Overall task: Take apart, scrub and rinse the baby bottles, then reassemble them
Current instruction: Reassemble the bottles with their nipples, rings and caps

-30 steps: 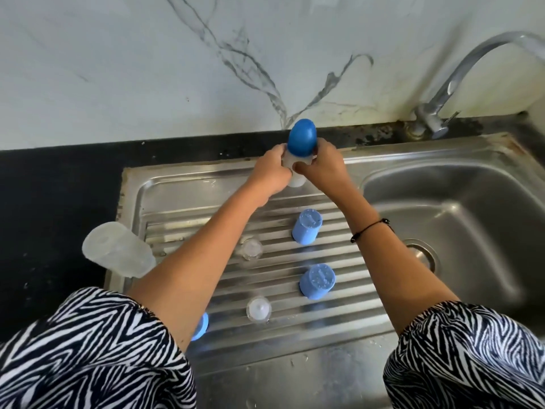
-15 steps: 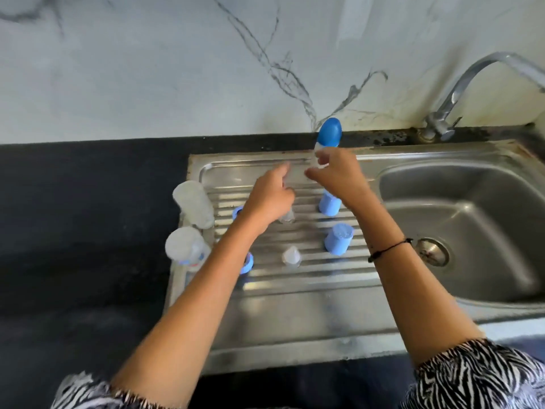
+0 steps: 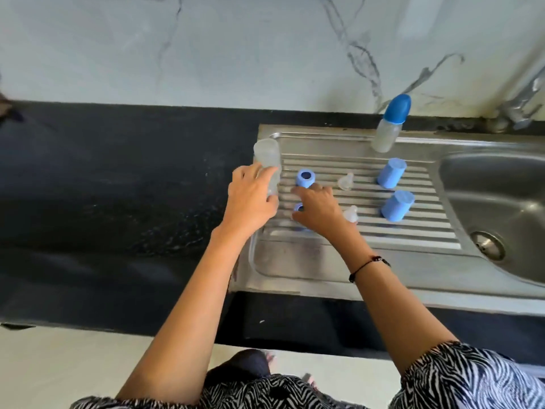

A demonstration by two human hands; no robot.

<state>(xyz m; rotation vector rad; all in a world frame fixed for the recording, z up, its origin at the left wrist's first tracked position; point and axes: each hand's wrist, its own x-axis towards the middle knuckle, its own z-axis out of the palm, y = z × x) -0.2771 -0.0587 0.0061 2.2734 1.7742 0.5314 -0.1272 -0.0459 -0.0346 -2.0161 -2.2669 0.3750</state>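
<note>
Left hand (image 3: 250,199): fingers curl round a clear bottle body (image 3: 267,160) at the drainboard's (image 3: 413,240) left edge, gripping it. Right hand (image 3: 317,209): fingers spread loosely over a blue collar ring (image 3: 298,208), touching or just above it; cannot tell if it's pinched. Second blue ring (image 3: 305,178) just beyond the fingertips. Two clear teats (image 3: 345,182) sit mid-board, two blue caps (image 3: 391,173) upside down near the basin (image 3: 495,196). One bottle, assembled (image 3: 390,125), stands at the back rim. Step, as I read it: reassembly, bottle two. Next move needs a teat seated in a ring, then the ring threaded onto the held body. Black counter (image 3: 118,187) to the left looks wet.
</note>
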